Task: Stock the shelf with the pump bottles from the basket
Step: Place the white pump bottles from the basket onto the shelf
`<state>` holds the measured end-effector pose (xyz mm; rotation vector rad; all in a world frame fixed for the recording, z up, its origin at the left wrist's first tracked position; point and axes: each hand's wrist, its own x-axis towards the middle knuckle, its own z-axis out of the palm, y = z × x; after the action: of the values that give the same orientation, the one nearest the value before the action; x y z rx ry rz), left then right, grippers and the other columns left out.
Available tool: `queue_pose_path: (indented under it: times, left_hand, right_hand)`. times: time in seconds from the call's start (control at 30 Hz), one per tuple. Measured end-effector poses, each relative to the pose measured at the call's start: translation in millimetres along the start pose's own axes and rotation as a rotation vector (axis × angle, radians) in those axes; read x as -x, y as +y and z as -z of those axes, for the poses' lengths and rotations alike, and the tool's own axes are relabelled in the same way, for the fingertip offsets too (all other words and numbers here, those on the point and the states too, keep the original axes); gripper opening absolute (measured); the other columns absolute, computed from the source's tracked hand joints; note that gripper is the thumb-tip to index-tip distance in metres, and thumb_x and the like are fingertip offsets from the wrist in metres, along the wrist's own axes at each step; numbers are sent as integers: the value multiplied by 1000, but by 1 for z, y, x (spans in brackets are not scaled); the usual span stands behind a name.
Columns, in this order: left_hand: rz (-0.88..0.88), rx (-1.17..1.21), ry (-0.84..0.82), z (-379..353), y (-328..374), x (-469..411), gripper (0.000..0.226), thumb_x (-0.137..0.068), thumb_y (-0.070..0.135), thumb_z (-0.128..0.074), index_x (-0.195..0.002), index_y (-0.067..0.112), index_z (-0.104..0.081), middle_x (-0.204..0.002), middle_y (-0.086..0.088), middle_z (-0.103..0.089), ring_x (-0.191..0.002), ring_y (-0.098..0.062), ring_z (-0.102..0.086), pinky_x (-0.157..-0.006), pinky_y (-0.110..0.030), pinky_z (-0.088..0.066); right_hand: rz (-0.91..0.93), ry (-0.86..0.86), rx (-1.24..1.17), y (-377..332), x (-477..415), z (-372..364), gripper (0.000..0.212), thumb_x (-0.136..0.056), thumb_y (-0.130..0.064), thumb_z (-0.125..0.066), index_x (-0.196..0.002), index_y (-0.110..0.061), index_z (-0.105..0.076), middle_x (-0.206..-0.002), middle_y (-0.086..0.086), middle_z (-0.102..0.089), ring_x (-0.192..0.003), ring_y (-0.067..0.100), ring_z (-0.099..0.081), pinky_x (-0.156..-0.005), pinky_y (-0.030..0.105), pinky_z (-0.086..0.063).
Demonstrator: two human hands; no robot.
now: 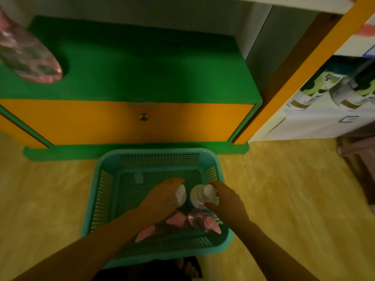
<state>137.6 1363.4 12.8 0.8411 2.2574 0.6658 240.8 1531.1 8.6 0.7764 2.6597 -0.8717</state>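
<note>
Pump bottles (195, 197): two white-topped, side by side in the basket (162, 154), one per hand.
Left hand (162, 201): curled round the left white pump (181, 194).
Right hand (225, 201): curled round the right white pump (209, 191).
Pink pumps (211, 225): lying nearer the person, same basket.
Basket: teal mesh, on yellow floor (284, 189), just before a green-and-orange cabinet (142, 78).

Btls (197, 196) in basket (158, 152), cabinet (142, 124) behind

Pump bottles (197, 196) partly hidden under left hand (162, 200) and right hand (226, 200), pink package (26, 55) cropped, shelf products (334, 88) blurred
</note>
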Motion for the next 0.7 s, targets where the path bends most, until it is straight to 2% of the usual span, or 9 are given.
queue_pose_path:
  times: [0.07,0.2,0.27,0.33,0.4,0.47,0.5,0.57,0.7]
  left_hand:
    - [-16,-25,22,-3,-1,-5,52,-86,15,-55,-135,15,-35,-141,-6,-42,-127,-21,-42,-108,-31,-34]
    - [-67,-85,24,9,-2,-5,50,-88,15,-52,-134,13,-33,-141,-7,-41,-127,-21,-42,-105,-28,-33]
    - [-81,-11,60,23,-1,0,51,-88,15,-53,-135,13,-33,-142,-8,-41,-129,-21,-40,-104,-25,-31]
    - [-88,103,105,40,4,7,54,-84,20,-58,-133,14,-36,-137,-8,-46,-126,-22,-44,-103,-31,-35]
    - [-129,166,164,62,14,18,54,-78,30,-62,-126,18,-40,-123,-2,-54,-115,-19,-51,-96,-35,-44]
    - [-175,201,218,85,28,32,49,-78,26,-66,-119,24,-41,-111,9,-54,-106,-12,-53,-88,-23,-47]
    - [-201,215,247,97,36,40,47,-78,21,-68,-116,28,-41,-107,16,-52,-102,-6,-53,-84,-13,-45]
    - [-240,244,303,126,53,59,49,-76,14,-69,-112,30,-39,-102,27,-46,-95,4,-51,-77,-3,-43]
    - [-300,313,419,183,87,91,51,-73,12,-72,-114,27,-46,-103,22,-52,-96,0,-55,-76,-7,-48]
  right_hand:
    - [22,110,-11,-1,1,-8,37,-82,-36,-61,-116,-26,-50,-118,-3,-61,-103,17,-59,-76,26,-43]
    - [127,179,-23,-8,-4,-4,35,-85,-31,-59,-118,-22,-51,-119,1,-60,-103,22,-58,-81,33,-47]
    - [198,186,-58,-16,-4,9,37,-85,-31,-60,-118,-19,-51,-118,3,-59,-104,20,-57,-81,28,-44]
    - [267,215,-84,-27,-2,28,39,-85,-35,-60,-118,-16,-51,-116,4,-59,-103,19,-56,-80,25,-42]
    - [317,237,-99,-43,3,50,40,-85,-38,-58,-118,-15,-51,-117,5,-59,-103,20,-56,-83,30,-47]
    - [362,246,-128,-66,11,77,42,-86,-38,-57,-120,-14,-51,-118,6,-59,-105,20,-56,-87,39,-50]
    - [390,257,-145,-78,17,90,42,-86,-38,-56,-121,-15,-51,-119,6,-59,-105,20,-57,-87,40,-51]
    - [447,290,-173,-104,28,120,41,-86,-37,-57,-120,-16,-52,-117,4,-61,-102,19,-58,-84,37,-51]
    - [510,354,-211,-151,51,175,34,-85,-35,-59,-115,-18,-54,-109,2,-63,-97,18,-59,-80,34,-50]
